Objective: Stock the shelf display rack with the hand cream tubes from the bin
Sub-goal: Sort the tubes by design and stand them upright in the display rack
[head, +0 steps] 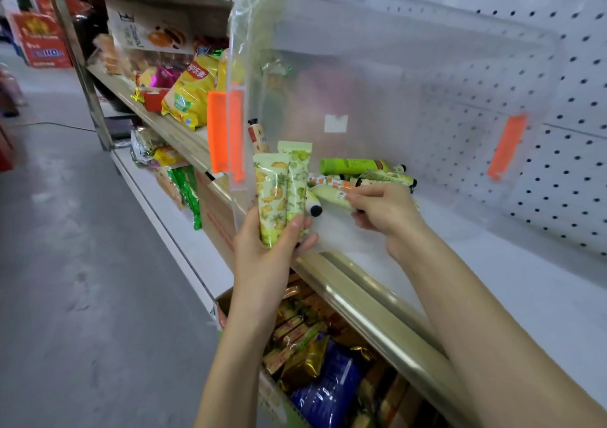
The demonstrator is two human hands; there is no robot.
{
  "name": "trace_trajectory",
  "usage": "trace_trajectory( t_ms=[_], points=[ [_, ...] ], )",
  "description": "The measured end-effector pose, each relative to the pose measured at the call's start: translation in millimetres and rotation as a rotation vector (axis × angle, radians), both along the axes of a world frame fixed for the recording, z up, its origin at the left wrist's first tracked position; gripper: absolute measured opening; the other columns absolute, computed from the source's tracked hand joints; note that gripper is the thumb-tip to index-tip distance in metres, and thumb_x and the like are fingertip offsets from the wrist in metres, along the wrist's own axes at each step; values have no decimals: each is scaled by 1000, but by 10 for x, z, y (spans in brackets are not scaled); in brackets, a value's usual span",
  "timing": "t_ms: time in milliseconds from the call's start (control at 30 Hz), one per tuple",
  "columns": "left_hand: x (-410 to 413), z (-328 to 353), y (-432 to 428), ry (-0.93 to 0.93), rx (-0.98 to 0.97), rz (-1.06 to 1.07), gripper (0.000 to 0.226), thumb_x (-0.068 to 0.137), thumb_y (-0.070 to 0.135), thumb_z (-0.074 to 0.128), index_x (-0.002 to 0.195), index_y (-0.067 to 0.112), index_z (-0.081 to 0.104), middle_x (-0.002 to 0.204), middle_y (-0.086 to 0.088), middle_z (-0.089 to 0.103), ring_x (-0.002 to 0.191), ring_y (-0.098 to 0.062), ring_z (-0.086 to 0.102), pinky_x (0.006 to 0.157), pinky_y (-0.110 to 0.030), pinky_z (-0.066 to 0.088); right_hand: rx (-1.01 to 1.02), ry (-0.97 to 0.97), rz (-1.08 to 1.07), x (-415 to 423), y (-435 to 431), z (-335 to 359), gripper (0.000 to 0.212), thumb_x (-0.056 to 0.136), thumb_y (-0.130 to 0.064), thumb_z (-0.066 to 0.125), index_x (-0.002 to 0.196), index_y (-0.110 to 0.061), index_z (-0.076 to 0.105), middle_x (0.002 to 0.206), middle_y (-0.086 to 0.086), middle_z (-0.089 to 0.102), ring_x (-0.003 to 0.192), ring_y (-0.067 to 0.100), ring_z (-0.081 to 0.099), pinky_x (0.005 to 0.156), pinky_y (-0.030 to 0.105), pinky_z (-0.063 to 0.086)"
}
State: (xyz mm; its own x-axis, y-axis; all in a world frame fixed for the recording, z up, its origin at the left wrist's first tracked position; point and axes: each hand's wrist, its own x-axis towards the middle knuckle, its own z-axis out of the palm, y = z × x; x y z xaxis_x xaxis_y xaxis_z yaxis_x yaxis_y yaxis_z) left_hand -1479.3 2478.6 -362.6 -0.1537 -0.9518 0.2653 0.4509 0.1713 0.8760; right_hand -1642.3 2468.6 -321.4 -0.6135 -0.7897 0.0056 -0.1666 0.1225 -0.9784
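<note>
The left hand's [267, 260] grip is closed round the lower ends of two hand cream tubes held upright side by side, thumb across their fronts and fingers behind: a yellow-patterned tube [271, 197] on the left and a green-patterned tube [298, 177] touching it on the right, both with the flat crimped end up. The right hand's [389, 214] grip pinches between fingertips and thumb the end of a pale tube [330, 196] that lies nearly flat, its black cap [316, 210] pointing toward the left hand and sitting just beside the green-patterned tube. Behind the right hand's fingers, more tubes [358, 168] lie in a loose heap, among them a bright green one on top and others with black caps. The heap rests inside a clear plastic bin [394, 66] that seems tipped on its side, its mouth toward the person, with an orange latch [218, 131] at its left edge and another orange latch [505, 146] at the far right. The bin sits on a white shelf [492, 279] backed by white pegboard [574, 99]. One more tube [258, 135] stands at the bin's left wall. Yellow snack bags [190, 95] lie on the shelf further left, and a cardboard box [223, 316] of wrapped snacks sits below the shelf edge.
</note>
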Motion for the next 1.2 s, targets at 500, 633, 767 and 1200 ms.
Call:
trace_trajectory(
  t_ms=[500, 633, 767, 1200],
  points=[
    [-19, 159, 190, 133, 233, -176, 49, 85, 41, 61, 122, 10, 60, 114, -13, 69, 108, -28, 65, 88, -39, 56, -334, -222, 164, 903, 863, -49, 14, 76, -13, 75, 89, -18, 72, 80, -9, 74, 76, -1, 68, 62, 8, 48],
    [-30, 150, 186, 228, 295, -184, 51, 79, 31, 71, 122, 6, 59, 109, -14, 69, 99, -25, 67, 80, -36, 57, -350, -120, 184, 836, 880, -38, 10, 84, -18, 68, 82, -22, 77, 79, -8, 74, 78, 1, 69, 67, 10, 50],
    [-20, 151, 187, 282, 339, -183, 58, 67, 27, 73, 120, 9, 59, 113, -15, 68, 94, -20, 72, 65, -26, 58, -360, -139, -36, 442, 649, -4, 11, 86, -17, 66, 81, -21, 75, 72, -6, 70, 70, 4, 62, 71, 19, 52],
    [-56, 56, 141, 111, 218, -34, 27, 84, 19, 66, 111, 17, 64, 98, -6, 73, 88, -19, 72, 62, -26, 58, 78, 545, 72, 205, -307, -194, 29, 79, -22, 74, 104, -9, 69, 100, 6, 69, 96, 19, 62, 87, 29, 47]
  ],
)
